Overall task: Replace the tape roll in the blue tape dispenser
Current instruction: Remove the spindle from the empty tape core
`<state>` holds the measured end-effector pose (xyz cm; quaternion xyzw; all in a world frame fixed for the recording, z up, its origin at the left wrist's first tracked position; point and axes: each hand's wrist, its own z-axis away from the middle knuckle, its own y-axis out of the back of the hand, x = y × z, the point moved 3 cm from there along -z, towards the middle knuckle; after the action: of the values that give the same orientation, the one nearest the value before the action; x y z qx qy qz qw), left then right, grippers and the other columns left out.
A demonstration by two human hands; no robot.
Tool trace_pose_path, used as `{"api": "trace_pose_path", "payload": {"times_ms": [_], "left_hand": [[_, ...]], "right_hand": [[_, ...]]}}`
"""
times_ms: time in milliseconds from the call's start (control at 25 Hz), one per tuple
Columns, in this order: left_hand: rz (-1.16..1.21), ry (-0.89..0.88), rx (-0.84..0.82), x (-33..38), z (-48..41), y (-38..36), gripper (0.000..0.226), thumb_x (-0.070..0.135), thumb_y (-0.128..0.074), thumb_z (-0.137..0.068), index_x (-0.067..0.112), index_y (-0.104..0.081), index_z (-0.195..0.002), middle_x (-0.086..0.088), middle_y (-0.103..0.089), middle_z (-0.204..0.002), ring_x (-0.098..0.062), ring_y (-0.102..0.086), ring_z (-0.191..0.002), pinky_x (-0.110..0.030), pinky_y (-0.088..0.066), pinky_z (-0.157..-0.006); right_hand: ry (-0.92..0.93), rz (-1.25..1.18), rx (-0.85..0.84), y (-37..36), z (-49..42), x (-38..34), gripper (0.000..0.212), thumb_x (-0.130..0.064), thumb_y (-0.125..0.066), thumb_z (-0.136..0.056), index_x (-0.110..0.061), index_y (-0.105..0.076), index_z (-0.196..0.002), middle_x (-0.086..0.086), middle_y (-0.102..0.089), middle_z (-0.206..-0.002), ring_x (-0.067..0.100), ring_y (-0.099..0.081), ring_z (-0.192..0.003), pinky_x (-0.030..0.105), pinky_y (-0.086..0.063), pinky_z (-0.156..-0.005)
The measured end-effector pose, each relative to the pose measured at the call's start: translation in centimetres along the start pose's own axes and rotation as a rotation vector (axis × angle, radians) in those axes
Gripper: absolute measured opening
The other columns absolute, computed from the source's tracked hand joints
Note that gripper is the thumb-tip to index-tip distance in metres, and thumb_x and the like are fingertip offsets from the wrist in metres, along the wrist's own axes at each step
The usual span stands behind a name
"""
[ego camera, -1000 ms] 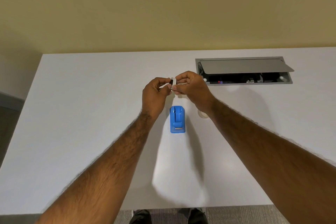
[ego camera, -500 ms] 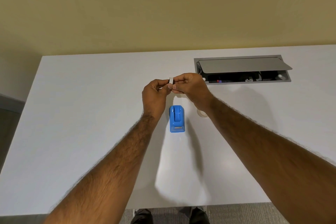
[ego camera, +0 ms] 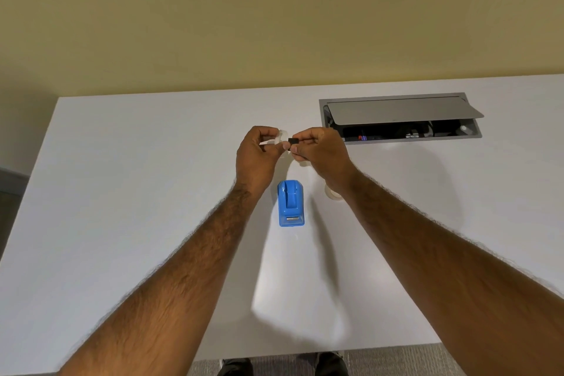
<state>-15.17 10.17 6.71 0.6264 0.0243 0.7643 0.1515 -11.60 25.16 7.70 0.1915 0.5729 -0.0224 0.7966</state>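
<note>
A white table (ego camera: 122, 192) stands against a yellow wall. Mid-table sits the blue dispenser (ego camera: 290, 204), its roll slot empty. Above it, nearer the far edge, the left hand (ego camera: 258, 156) pinches a pale tape roll (ego camera: 282, 138) while the right hand (ego camera: 320, 151) pinches a small black spindle (ego camera: 293, 141) right beside it. Another roll (ego camera: 332, 194) lies partly hidden under the right wrist. A grey cable box (ego camera: 399, 117) sits open near the far right edge.
</note>
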Motion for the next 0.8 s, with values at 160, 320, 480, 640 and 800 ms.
{"api": "trace_pose_path", "payload": {"times_ms": [160,320,480,640,800], "left_hand": [[-0.354,-0.126,-0.091,-1.0,-1.6,-1.2,0.051,0.02,-0.076,-0.087,0.019,-0.056,-0.135,0.0,-0.067,-0.128,-0.021,-0.064,-0.111,-0.037,-0.055,-0.097],[-0.646,-0.194,-0.166,-2.8,-3.5,-2.6,0.061,0.028,-0.073,-0.089,0.026,-0.048,-0.145,-0.002,-0.061,-0.14,-0.025,-0.053,-0.128,-0.038,-0.044,-0.106],[-0.742,-0.182,-0.193,-4.3,-5.0,-2.7,0.063,0.027,-0.074,-0.089,0.028,-0.045,-0.145,-0.001,-0.061,-0.138,-0.026,-0.05,-0.129,-0.037,-0.043,-0.103],[-0.733,-0.178,-0.185,-4.7,-5.3,-2.7,0.068,0.028,-0.079,-0.084,0.027,-0.047,-0.144,-0.001,-0.062,-0.137,-0.025,-0.053,-0.126,-0.035,-0.044,-0.1],[-0.609,-0.137,-0.197,-3.9,-4.5,-1.6,0.064,0.022,-0.081,-0.083,0.021,-0.052,-0.14,-0.003,-0.056,-0.141,-0.024,-0.054,-0.125,-0.034,-0.044,-0.103]], "right_hand": [[-0.039,0.039,0.033,1.0,0.3,1.3,0.009,-0.006,-0.068,-0.081,-0.013,-0.072,-0.083,0.011,-0.072,-0.077,0.016,-0.065,-0.067,0.028,-0.059,-0.068],[-0.078,0.031,0.058,2.2,0.5,2.3,0.018,-0.006,-0.07,-0.082,-0.004,-0.07,-0.1,0.015,-0.072,-0.087,0.017,-0.065,-0.072,0.022,-0.057,-0.065],[-0.077,0.066,0.058,3.0,0.7,2.3,0.02,-0.006,-0.069,-0.082,-0.005,-0.07,-0.102,0.013,-0.072,-0.089,0.015,-0.064,-0.072,0.016,-0.055,-0.06],[-0.075,0.096,0.062,3.4,1.0,2.2,0.019,-0.008,-0.069,-0.082,-0.007,-0.07,-0.101,0.011,-0.072,-0.088,0.013,-0.063,-0.067,0.015,-0.053,-0.058],[-0.065,0.123,0.063,3.3,1.5,1.9,0.019,-0.008,-0.067,-0.083,-0.005,-0.07,-0.102,0.011,-0.072,-0.087,0.015,-0.064,-0.071,0.022,-0.056,-0.064]]}}
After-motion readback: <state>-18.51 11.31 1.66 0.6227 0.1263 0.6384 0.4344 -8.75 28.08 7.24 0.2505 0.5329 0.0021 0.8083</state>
